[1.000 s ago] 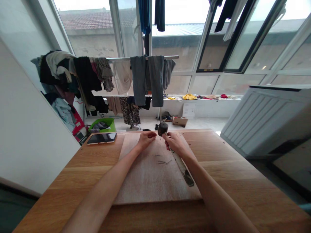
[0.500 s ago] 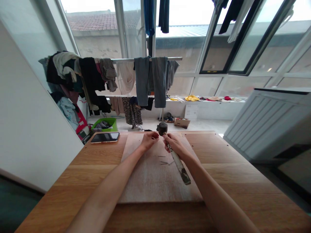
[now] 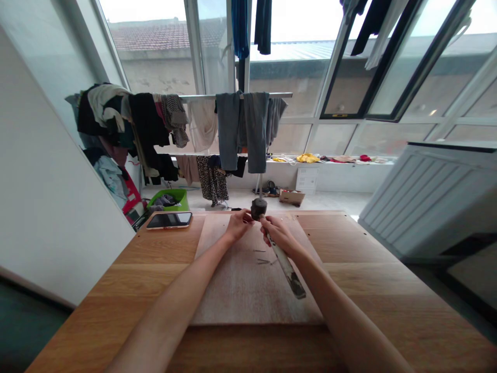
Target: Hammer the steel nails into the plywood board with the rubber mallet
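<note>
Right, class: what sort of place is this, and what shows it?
Probably an enclosed balcony or sunroom, partly used for drying: laundry hangs on a rack, large windows look out on a tiled roof, and a green tub holds cloth.

The right hand [image 3: 280, 234] grips a hammer [image 3: 285, 267] near its head [image 3: 258, 208], above a board [image 3: 248, 295] on the worktop [image 3: 135, 285]. The left hand [image 3: 238, 227] sits curled beside the head. Nails [image 3: 263, 261] lie on the board, a phone [image 3: 170, 220] left of it.
</note>
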### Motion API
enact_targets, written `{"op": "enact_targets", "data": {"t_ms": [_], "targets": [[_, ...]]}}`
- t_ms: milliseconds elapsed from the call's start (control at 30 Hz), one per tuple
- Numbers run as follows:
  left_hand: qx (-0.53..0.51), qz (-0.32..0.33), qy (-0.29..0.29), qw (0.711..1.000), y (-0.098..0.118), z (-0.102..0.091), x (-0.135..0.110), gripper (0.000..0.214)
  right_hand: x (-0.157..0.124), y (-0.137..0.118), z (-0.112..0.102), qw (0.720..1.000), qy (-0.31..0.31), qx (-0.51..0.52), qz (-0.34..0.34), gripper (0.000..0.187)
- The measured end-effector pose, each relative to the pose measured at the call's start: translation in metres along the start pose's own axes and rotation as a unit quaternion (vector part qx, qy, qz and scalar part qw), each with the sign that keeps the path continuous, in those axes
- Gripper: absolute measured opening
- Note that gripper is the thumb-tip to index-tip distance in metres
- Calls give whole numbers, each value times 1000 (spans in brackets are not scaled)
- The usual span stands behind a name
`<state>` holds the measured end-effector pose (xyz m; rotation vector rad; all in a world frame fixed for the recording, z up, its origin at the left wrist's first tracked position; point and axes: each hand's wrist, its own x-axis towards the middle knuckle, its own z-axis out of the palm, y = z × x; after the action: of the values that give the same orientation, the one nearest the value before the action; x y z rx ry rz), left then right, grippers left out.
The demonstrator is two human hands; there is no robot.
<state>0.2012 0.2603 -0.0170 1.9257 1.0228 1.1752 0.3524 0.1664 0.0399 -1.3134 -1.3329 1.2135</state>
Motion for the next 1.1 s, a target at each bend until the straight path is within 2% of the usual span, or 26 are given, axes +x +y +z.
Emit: {"op": "enact_targets", "data": {"t_ms": [633, 800, 900, 967, 1033, 1100], "targets": [[9, 8, -16, 1000, -4, 2, -1, 21, 1, -2, -2, 999, 10, -47, -10, 23], [60, 2, -43, 997, 6, -3, 1, 42, 0, -9, -6, 998, 25, -60, -15, 19], [106, 10, -99, 989, 19, -14, -1, 30, -3, -18, -12, 997, 44, -61, -27, 20], [134, 27, -181, 974, 31, -22, -7, 19, -6, -24, -16, 995, 53, -73, -36, 21], [159, 48, -269, 949, 44, -27, -15, 19, -9, -27, -19, 993, 59, -91, -44, 21], [183, 71, -323, 926, 55, -27, -24, 20, -11, -28, -20, 991, 57, -109, -46, 23]]}}
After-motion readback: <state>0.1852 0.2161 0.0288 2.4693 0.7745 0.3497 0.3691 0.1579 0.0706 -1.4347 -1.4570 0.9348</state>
